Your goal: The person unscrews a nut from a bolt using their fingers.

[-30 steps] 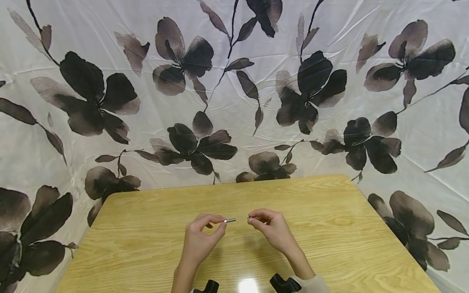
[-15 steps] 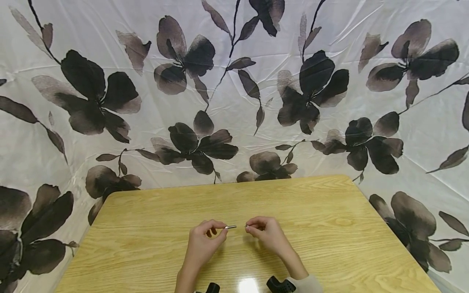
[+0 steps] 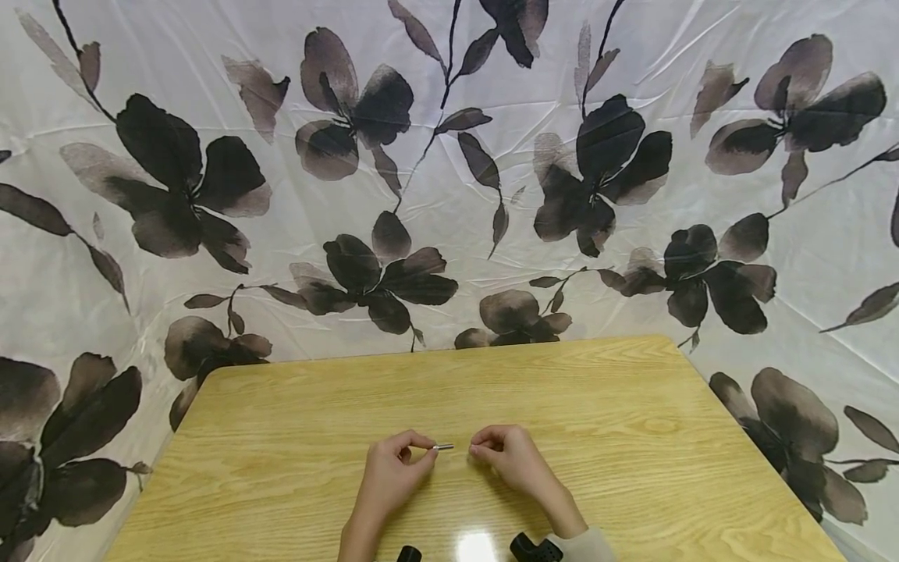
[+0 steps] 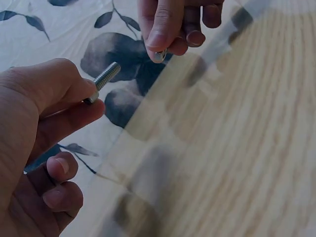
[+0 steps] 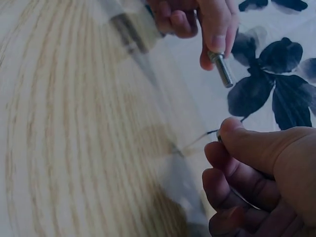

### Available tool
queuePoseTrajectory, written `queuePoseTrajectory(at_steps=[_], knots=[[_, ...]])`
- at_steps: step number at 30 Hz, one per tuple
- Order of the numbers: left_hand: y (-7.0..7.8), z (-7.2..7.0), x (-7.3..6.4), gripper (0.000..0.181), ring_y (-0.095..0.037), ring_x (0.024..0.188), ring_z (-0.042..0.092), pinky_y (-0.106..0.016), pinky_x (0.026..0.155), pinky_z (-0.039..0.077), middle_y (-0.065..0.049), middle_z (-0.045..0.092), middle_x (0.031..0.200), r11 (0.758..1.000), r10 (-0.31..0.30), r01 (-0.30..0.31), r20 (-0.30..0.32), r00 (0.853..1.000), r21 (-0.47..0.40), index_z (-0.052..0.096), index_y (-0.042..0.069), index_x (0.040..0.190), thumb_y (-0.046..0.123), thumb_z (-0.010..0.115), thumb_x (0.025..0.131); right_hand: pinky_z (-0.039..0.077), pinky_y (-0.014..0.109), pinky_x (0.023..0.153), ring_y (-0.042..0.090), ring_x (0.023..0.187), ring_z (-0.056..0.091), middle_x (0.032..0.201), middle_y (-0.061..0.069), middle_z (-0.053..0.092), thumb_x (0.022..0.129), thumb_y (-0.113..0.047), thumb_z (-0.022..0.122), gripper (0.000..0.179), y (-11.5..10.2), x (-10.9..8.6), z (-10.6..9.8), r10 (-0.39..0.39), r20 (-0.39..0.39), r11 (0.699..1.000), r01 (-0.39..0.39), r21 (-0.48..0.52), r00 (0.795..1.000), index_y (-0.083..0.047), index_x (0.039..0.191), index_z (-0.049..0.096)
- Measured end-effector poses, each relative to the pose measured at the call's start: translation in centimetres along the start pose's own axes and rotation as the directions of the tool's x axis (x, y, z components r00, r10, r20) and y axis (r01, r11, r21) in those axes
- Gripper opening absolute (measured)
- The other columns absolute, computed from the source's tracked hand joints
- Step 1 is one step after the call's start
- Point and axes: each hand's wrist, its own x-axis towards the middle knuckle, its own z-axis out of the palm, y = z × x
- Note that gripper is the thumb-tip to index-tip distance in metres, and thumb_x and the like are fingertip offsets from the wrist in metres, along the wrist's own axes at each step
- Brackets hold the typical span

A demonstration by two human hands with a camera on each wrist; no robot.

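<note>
My left hand pinches a silver bolt by its head between thumb and index finger. The threaded shank points toward my right hand. Between that hand's thumb and index finger sits a small shiny nut, mostly covered by the fingertips; only a sliver of it shows in the right wrist view. A short gap separates the bolt's tip from the nut. Both hands are over the middle of the table.
A wood-grain table lies under both hands, with light glaring off its near edge. Behind and beside it hangs a white cloth with dark flowers. A black camera mount sits on the right wrist.
Both hands have come down a little toward the near edge, and the right hand has shifted slightly left, narrowing the gap between bolt and nut. Each keeps its pinch.
</note>
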Motion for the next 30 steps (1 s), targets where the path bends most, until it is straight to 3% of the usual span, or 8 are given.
queuePoseTrajectory(at_steps=[8,14,18,25,30], knots=[[-1.0,0.5,-0.1,0.012,0.0,0.044,0.028,-0.016,0.044,0.024,0.003,0.042,0.05,1.0,-0.006,0.006,0.029,1.0,0.007,0.081,0.022,0.088,0.011,0.082,0.086,0.051,0.02,0.064,0.004,0.074,0.062,0.087,0.001,0.075,0.097,-0.014,0.072,0.009,0.2,-0.1,0.1,-0.005,0.005,0.997,0.005,-0.082,1.0,-0.006,0.095,0.077],[-1.3,0.9,-0.1,0.01,0.001,0.045,0.031,-0.017,0.044,0.025,0.001,0.045,0.052,1.0,0.012,-0.012,0.023,1.0,0.013,0.081,0.021,0.085,0.011,0.083,0.085,0.052,0.019,0.066,0.002,0.074,0.062,0.086,0.0,0.074,0.096,-0.012,0.073,0.008,0.3,-0.2,0.3,-0.024,0.01,0.994,0.025,-0.105,1.0,-0.006,0.093,0.077],[-1.6,1.1,-0.2,0.012,0.0,0.047,0.034,-0.017,0.045,0.027,0.004,0.047,0.054,0.998,0.017,-0.018,0.017,1.0,0.062,0.081,0.022,0.083,0.009,0.083,0.083,0.052,0.019,0.066,0.001,0.074,0.062,0.086,-0.001,0.074,0.096,-0.013,0.073,0.008,0.3,-0.3,0.5,-0.027,0.014,0.994,0.029,-0.11,1.0,-0.007,0.093,0.077],[-2.0,1.2,0.0,0.01,0.0,0.049,0.036,-0.018,0.048,0.032,0.009,0.063,0.064,0.988,0.011,-0.017,0.04,0.999,0.151,0.081,0.021,0.082,0.011,0.083,0.083,0.052,0.019,0.065,0.001,0.072,0.062,0.083,-0.001,0.074,0.096,-0.014,0.074,0.008,0.4,-0.2,0.8,-0.026,0.004,0.993,0.026,-0.117,1.0,-0.007,0.093,0.077],[-2.2,1.0,0.0,0.004,-0.001,0.051,0.037,-0.02,0.049,0.035,0.01,0.071,0.075,0.986,0.015,-0.025,0.062,0.998,0.165,0.081,0.017,0.085,0.015,0.083,0.083,0.052,0.019,0.064,0.001,0.071,0.061,0.082,-0.001,0.073,0.095,-0.014,0.074,0.008,0.4,-0.2,0.8,-0.021,0.001,0.993,0.021,-0.117,1.0,-0.007,0.093,0.076]])
